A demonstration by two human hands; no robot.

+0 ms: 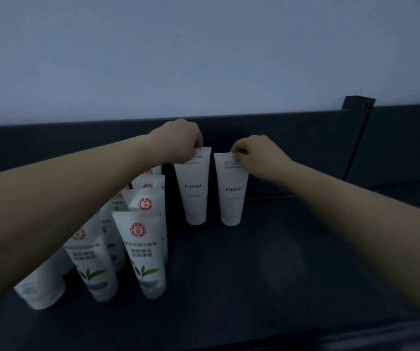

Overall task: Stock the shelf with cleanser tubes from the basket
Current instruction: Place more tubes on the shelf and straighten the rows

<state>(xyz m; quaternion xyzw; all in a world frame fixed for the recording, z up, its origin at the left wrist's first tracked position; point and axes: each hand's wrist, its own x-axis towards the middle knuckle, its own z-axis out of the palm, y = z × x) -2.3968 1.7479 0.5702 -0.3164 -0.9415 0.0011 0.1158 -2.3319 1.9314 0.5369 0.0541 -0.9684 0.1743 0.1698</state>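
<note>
Two hands up, one tube each. Biggest first: pale wall (204,46) above and behind the fingers. Dark shelf (279,274) spreads below them, its back panel (305,133) just behind the fingers, and a notched post (358,138) well off to the right of the right fingers.

Then the leaf tubes (143,249): a packed cluster, white with a round red logo and green leaves. They stand cap-down below and left of the left fingers, partly under the left forearm. One at the near-left edge is tilted.

Next, left tube (195,188) and right tube (231,193): both white, marked FLORAL, upright, cap down, crimp up. They sit directly beneath the fingers, side by side with a narrow gap, not touching. Caps are at shelf level; can't confirm contact.

Smallest: left hand (178,138), fingers (198,144) curled, pinching the left tube's top crimp. The right hand (254,150) is curled likewise, pinching the right tube's top crimp near its right corner.
</note>
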